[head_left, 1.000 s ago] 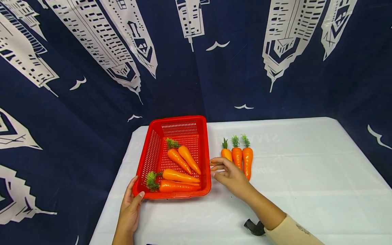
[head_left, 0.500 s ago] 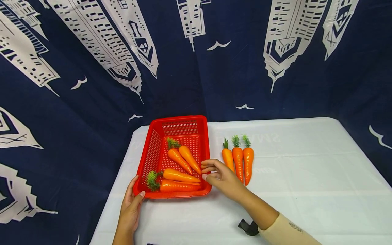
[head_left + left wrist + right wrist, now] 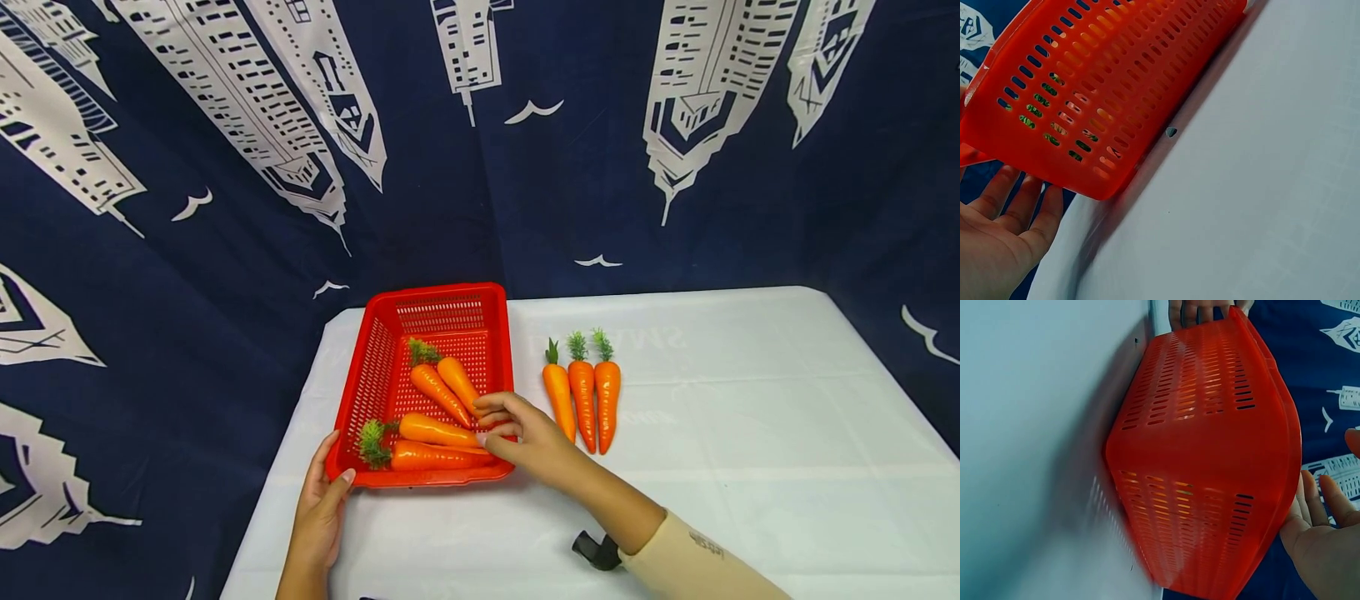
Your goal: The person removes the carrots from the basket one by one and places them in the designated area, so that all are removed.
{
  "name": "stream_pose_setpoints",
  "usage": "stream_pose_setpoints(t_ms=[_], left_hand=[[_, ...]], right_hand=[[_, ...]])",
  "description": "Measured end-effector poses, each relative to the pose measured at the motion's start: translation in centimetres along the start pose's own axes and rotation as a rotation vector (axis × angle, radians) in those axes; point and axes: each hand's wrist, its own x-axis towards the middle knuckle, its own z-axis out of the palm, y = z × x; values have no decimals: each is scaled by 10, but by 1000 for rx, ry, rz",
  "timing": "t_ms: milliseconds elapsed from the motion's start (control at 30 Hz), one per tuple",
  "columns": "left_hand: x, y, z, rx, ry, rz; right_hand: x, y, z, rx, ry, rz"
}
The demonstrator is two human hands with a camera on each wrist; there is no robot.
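Note:
A red plastic basket (image 3: 504,350) stands at the left of the white table. Several toy carrots lie inside: an upper pair, with one paler carrot (image 3: 459,382), and a lower pair, with a darker carrot (image 3: 431,456) nearest the front. My left hand (image 3: 318,512) grips the basket's near left corner, thumb on the rim and fingers along the outer side. Over the right rim reaches my right hand (image 3: 525,433), fingers bent loosely and thumb apart, close above the carrot tips. It covers part of them; whether it touches one cannot be told. In the right wrist view this hand (image 3: 1325,544) holds nothing.
Three more carrots lie side by side right of the basket: a yellowish carrot (image 3: 558,398), a middle carrot (image 3: 582,400) and a right carrot (image 3: 606,404). A black curved object (image 3: 596,550) shows beside my right sleeve. A dark blue printed curtain (image 3: 562,208) hangs behind.
My right hand has moved left, from beside the basket's right rim to over its inside, uncovering the three carrots on the table. My left hand and the basket have stayed put.

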Motion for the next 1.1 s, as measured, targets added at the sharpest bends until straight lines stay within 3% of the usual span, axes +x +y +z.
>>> stream_pose_setpoints(t_ms=[300, 1100], left_hand=[[0, 0, -1, -9, -6, 5], [0, 0, 0, -28, -15, 6]], right_hand=[[8, -4, 9, -45, -56, 13], [33, -9, 29, -268, -302, 97]])
